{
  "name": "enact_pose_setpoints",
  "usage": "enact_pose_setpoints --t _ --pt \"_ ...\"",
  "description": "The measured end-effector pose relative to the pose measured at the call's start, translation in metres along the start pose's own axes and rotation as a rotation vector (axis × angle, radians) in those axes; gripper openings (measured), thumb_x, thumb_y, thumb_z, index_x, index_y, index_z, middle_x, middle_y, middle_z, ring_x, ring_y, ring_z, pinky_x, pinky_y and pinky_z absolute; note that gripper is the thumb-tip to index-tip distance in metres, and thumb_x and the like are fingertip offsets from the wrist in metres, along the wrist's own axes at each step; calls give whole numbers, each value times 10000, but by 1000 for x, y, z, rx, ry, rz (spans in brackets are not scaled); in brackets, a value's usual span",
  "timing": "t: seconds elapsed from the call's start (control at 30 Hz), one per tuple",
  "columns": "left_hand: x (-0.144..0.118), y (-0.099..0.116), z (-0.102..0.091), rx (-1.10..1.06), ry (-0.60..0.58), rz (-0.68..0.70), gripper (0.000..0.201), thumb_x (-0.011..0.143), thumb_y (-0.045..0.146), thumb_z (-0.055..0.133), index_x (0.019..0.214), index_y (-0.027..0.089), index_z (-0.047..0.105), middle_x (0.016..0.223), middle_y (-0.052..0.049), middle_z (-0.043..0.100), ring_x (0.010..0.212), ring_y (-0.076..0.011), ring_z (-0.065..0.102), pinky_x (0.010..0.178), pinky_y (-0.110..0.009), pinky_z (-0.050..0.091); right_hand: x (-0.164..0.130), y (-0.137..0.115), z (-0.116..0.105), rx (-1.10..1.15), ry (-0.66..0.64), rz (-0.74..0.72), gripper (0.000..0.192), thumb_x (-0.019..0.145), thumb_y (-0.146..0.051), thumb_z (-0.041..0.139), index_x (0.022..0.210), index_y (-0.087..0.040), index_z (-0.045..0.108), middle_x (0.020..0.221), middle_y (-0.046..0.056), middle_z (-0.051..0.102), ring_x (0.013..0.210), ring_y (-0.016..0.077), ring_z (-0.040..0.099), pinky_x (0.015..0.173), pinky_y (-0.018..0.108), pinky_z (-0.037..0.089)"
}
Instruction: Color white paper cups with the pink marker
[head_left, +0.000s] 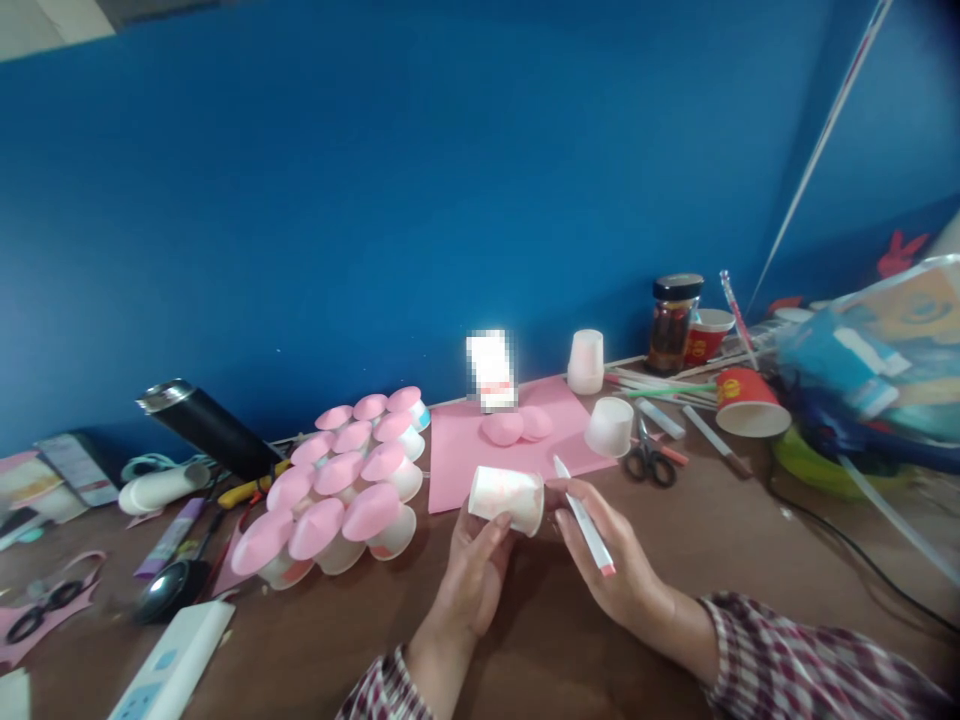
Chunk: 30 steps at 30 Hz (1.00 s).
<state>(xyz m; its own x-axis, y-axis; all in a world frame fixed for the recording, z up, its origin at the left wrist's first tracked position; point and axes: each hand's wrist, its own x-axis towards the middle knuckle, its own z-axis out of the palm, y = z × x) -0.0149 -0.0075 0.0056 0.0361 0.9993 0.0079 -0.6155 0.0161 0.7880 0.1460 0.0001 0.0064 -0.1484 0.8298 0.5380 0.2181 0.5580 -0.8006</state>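
left grip [480, 570] wrapped round the white paper cup [506, 497], cup on its side. right grip [615, 560] grasping a white marker [589, 530], red end low; its fingertips are at the cup's right end, can't tell if touching.

room: left of the left grip a narrow strip of table [547, 650] shows, then the cone-topped cups [319, 530], four rows of three, nearest row closest. wider run of table to the right of the right grip, up to a black cable [847, 535]. beyond the right grip: scissors [649, 462], a spare white cup [609, 428] just beside, red cup [750, 403] further right. pink sheet [450, 465] begins just past the left grip, two loose pink cones [502, 428] on it.

table is brown, ends at a blue wall [450, 200] behind everything. power strip [180, 655] near side, well left of the left grip.
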Motion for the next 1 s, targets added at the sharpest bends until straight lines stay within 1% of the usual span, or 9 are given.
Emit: enact_pose_setpoints --t 0.1,0.27,0.43,0.6,0.73,0.9,1.0 --pt "1 0 -1 4 13 7 487 785 210 711 1254 212 581 1155 -96 683 1108 -262 615 991 -412 439 -1 3 0 30 -17 0 229 955 -209 477 1172 -195 546 1034 93 671 939 211 671 792 282 560" --pt "1 1 -1 25 36 15 553 747 206 747 1268 220 565 1143 -89 688 1045 -243 637 964 -390 448 -1 4 0 25 -14 15 210 964 -211 464 1151 -203 558 1018 86 674 920 199 668 784 267 547" --pt "1 0 -2 47 18 17 568 768 213 730 1301 215 537 1123 -99 690 1049 -257 632 945 -392 454 -1 9 1 47 -41 46 227 961 -213 468 1177 -215 540 1055 85 668 946 202 659 821 275 533" --pt "-1 -1 -3 38 -3 9 615 779 201 715 1350 203 487 1133 -117 677 1057 -259 620 948 -395 450 -4 16 3 42 -26 48 231 956 -215 466 1177 -213 535 1060 86 671 945 206 664 820 270 530" --pt "-1 -1 -4 45 -5 17 601 789 214 707 1348 202 487 1122 -115 673 1046 -244 610 942 -385 447 -3 17 2 20 -5 37 240 949 -208 473 1179 -210 540 1040 82 677 909 201 671 794 256 535" --pt "0 1 -3 57 3 25 537 785 238 710 1290 183 540 1106 -123 668 1033 -251 602 924 -389 453 1 15 2 47 -1 20 228 944 -204 475 1156 -215 560 995 70 685 864 196 678 757 245 545" --pt "0 1 -3 63 2 19 555 787 232 707 1308 181 523 1119 -131 664 1036 -254 601 935 -398 444 2 16 3 68 4 26 227 943 -212 481 1155 -212 564 967 67 688 803 188 676 731 243 551"
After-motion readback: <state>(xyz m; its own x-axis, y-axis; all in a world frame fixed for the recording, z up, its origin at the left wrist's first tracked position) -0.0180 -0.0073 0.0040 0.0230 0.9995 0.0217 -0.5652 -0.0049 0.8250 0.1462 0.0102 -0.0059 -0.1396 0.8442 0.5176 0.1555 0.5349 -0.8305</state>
